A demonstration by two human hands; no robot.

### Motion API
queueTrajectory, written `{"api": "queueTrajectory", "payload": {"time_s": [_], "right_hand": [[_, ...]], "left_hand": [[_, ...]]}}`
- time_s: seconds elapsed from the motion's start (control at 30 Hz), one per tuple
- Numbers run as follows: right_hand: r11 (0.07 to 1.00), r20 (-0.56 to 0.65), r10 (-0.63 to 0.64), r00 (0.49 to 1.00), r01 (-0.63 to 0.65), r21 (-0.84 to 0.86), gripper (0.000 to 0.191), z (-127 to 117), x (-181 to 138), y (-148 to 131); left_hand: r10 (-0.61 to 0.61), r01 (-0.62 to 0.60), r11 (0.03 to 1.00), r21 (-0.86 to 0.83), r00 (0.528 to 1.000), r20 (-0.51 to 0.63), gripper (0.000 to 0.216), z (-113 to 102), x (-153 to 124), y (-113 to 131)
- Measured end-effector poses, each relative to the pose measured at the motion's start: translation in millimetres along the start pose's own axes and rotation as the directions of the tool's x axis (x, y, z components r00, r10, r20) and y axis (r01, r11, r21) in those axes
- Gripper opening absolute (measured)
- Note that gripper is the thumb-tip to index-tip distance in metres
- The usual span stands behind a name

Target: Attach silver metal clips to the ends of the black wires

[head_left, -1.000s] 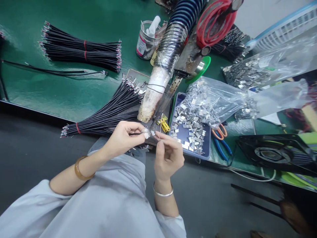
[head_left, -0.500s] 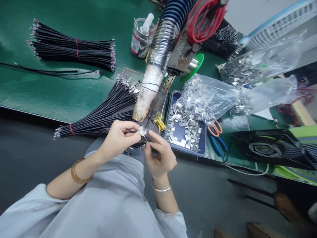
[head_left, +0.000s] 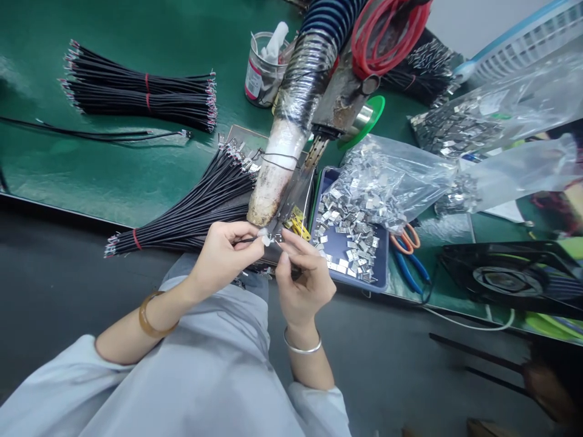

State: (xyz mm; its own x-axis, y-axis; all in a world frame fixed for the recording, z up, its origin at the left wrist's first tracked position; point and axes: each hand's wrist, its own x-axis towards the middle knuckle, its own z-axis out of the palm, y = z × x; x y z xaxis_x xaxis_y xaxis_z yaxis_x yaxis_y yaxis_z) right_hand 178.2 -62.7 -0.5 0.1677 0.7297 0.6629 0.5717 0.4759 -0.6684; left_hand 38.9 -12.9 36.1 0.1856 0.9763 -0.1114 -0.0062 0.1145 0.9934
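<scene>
My left hand (head_left: pixel 228 252) is closed in a pinch on a black cable (head_left: pixel 245 242); most of it is hidden by the fingers. A small metal USB connector (head_left: pixel 277 238) sits at the cable's end, just past a white patch (head_left: pixel 263 235) at my fingertips. My right hand (head_left: pixel 306 273) is closed beside the connector, thumb and fingers bent. A thin solder wire (head_left: pixel 308 203) runs down into it. Directly above the connector is the lower end of a soldering iron (head_left: pixel 314 155), its tip hard to make out. A taped hose (head_left: pixel 268 188) ends beside it.
Left lie a fanned cable bundle (head_left: pixel 182 215) and tied cables (head_left: pixel 141 91). On the right are a blue tray (head_left: pixel 382 267) of connectors, a plastic bag (head_left: pixel 410 176), pliers (head_left: pixel 409 267), and a black fan (head_left: pixel 505 276). Behind stand a jar (head_left: pixel 259 76) and a green spool (head_left: pixel 371 124).
The whole view has shifted, so things appear slightly farther right. My right hand's fingertips have drawn a little away from my left hand, and the connector shows more plainly between them.
</scene>
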Motion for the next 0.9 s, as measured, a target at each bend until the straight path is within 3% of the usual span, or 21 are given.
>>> {"api": "queueTrajectory", "payload": {"time_s": [0.3, 0.67, 0.9], "right_hand": [[0.991, 0.002, -0.060, 0.998, 0.060, -0.123, 0.020, 0, 7, -9], [0.989, 0.013, -0.059, 0.998, 0.061, -0.139, 0.019, -3, 6, -6], [0.977, 0.022, -0.089, 0.996, 0.092, -0.192, 0.023, -3, 10, -12]], "left_hand": [[0.099, -0.098, 0.994, 0.038, 0.994, -0.034, 0.018, 0, -3, 3], [0.096, -0.096, 0.995, 0.012, 0.995, -0.033, 0.016, 4, -6, -1], [0.217, -0.211, 0.973, 0.093, 0.975, -0.056, 0.017, 2, -6, 0]]}}
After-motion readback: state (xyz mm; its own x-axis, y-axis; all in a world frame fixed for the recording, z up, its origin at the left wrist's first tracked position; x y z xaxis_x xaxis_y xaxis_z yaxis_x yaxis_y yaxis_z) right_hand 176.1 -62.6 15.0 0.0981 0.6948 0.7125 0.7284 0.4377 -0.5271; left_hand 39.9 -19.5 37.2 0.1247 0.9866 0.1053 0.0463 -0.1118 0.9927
